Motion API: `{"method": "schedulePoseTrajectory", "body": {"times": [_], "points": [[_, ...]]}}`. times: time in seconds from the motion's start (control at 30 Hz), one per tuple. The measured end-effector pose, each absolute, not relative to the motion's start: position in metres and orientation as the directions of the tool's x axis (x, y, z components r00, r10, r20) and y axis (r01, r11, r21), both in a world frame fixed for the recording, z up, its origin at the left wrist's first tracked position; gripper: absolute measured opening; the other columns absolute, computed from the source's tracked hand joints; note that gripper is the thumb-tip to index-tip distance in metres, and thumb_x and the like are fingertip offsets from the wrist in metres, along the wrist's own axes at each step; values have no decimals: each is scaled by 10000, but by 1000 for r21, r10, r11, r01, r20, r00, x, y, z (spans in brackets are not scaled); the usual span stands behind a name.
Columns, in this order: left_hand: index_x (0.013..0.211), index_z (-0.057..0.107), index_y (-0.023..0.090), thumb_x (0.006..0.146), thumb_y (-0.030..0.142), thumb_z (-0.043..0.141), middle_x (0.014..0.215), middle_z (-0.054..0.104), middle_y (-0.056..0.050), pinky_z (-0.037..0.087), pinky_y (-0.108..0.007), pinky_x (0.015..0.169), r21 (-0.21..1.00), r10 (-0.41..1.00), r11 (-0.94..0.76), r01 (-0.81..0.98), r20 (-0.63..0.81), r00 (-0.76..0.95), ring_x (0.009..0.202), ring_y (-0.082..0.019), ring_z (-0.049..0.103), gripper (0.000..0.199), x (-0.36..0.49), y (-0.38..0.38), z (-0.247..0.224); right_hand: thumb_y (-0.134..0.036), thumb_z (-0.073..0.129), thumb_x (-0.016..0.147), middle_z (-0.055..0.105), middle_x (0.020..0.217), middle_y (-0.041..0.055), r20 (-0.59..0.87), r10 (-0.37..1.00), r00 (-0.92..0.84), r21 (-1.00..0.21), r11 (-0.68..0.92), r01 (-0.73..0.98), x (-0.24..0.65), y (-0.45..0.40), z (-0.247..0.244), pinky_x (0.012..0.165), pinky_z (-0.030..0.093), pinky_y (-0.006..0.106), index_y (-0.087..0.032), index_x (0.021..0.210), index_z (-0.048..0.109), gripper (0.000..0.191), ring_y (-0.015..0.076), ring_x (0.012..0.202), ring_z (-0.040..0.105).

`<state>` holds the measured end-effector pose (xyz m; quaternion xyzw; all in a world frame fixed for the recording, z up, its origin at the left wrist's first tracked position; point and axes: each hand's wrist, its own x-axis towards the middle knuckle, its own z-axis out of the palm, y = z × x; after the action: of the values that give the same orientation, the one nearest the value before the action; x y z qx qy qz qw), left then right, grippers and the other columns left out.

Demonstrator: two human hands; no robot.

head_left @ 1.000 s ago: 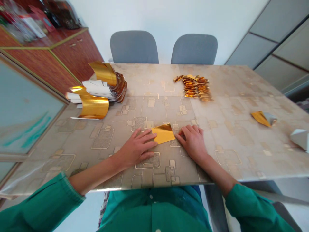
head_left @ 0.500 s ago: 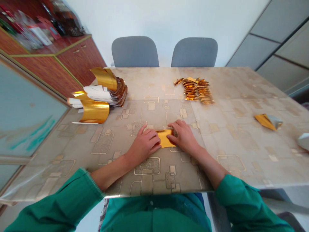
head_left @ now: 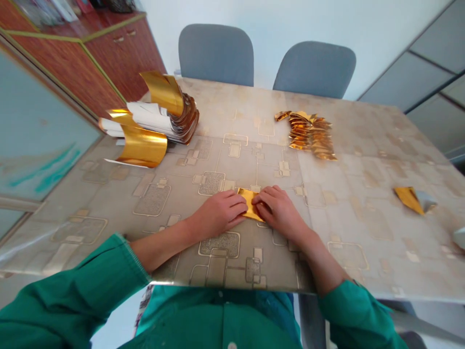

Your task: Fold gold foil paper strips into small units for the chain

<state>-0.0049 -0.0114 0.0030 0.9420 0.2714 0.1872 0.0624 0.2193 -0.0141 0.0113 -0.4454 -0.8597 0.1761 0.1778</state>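
- I'm seeing the gold paper (head_left: pixel 250 198) lying on the table (head_left: pixel 218 157), btwn both hands.
- L hand (head_left: pixel 222 213): bent fingers are gripping the paper's left end; thumb tip is hiding, can't tell if it's underneath.
- R hand (head_left: pixel 281 211): fingers + thumb are gripping the paper's right end.
- Why (my guess): hands are taking opp. ends so the paper isn't sliding or twisting.
- Stack of sheets (head_left: pixel 152 116) is standing beyond & left of the paper, w/ a loose gold sheet (head_left: pixel 143 148) curling on its near side; prob. sitting there for easy L reach.
- Gold bundles (head_left: pixel 312 134) are lying beyond & right of the paper, bunched close, prob. to save space.
- Gold-silver piece (head_left: pixel 410 199) is lying well right of the paper; a white thing (head_left: pixel 460 236) is showing past it, cut off by the frame, can't ID.
- Edges: table's near edge is running on the person's side of the paper, forearms crossing it; far edge is running well beyond, chairs (head_left: pixel 216 53) standing behind.
- Room: I'm judging the widest gap as opening right of the paper; leftward, the stack is narrowing things.
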Motion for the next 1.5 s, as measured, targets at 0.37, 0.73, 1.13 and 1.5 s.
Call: {"method": "schedulePoseTrajectory", "body": {"times": [0.37, 0.73, 1.13, 1.5], "points": [[941, 639, 154, 1001, 344, 493, 874, 683, -62, 496, -322, 756, 302, 666, -745, 594, 353, 657, 827, -203, 611, 247, -1, -8, -2, -302, 559, 969, 680, 972, 47, 84, 831, -549, -532, 504, 680, 231, -15, 17, 825, 421, 348, -250, 982, 713, 163, 191, 925, 584], [1043, 634, 188, 974, 282, 541, 958, 718, -41, 510, -329, 791, 515, 807, -587, 625, 310, 502, 854, -188, 653, 148, -2, -2, -6, -302, 528, 982, 703, 882, 22, 34, 874, -484, -584, 411, 700, 236, -11, 22, 801, 397, 327, -233, 900, 718, 218, 166, 837, 594], [1296, 541, 190, 997, 371, 533, 1014, 735, -47, 537, -320, 781, 494, 829, -559, 666, 323, 456, 857, -186, 674, 350, 0, 2, -7, -321, 638, 918, 651, 823, 26, 93, 971, -222, -472, 240, 848, 225, -15, 9, 768, 312, 345, -227, 815, 678, 145, 213, 846, 528], [1340, 501, 182, 1003, 354, 506, 1067, 687, -76, 537, -344, 818, 529, 846, -531, 662, 282, 453, 903, -198, 652, 378, 1, 3, -6, -297, 657, 898, 665, 764, 1, 100, 980, -172, -486, 198, 851, 223, -11, 6, 749, 307, 343, -233, 778, 659, 135, 199, 798, 554]]}}
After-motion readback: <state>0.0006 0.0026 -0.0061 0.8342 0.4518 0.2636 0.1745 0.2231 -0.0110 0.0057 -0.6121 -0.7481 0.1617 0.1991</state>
